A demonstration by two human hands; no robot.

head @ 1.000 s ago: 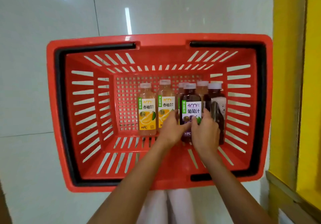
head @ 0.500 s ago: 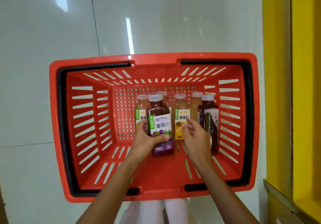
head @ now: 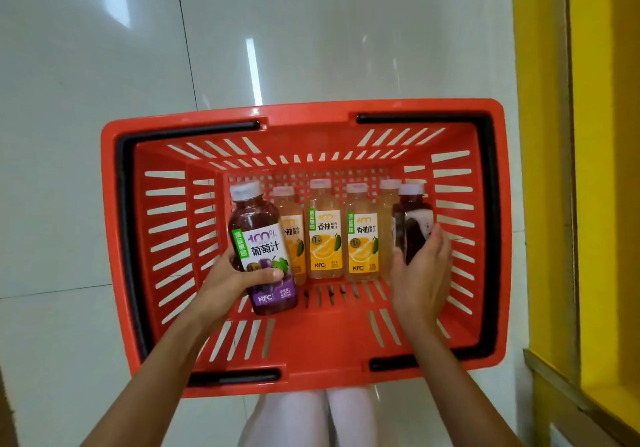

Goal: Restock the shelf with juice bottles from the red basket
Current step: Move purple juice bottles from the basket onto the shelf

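1. The left hand point(head: 232, 282) gripped a tilted grape bottle point(head: 262, 238) in the basket point(head: 304, 114), thumb across the label.
2. The right hand point(head: 420, 273) curled round a dark bottle point(head: 412, 224) at the right end of the yellow bottles point(head: 325, 242).

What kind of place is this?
Probably a shop or supermarket aisle: a red shopping basket holding labelled juice bottles, on a glossy tiled floor beside a yellow unit.
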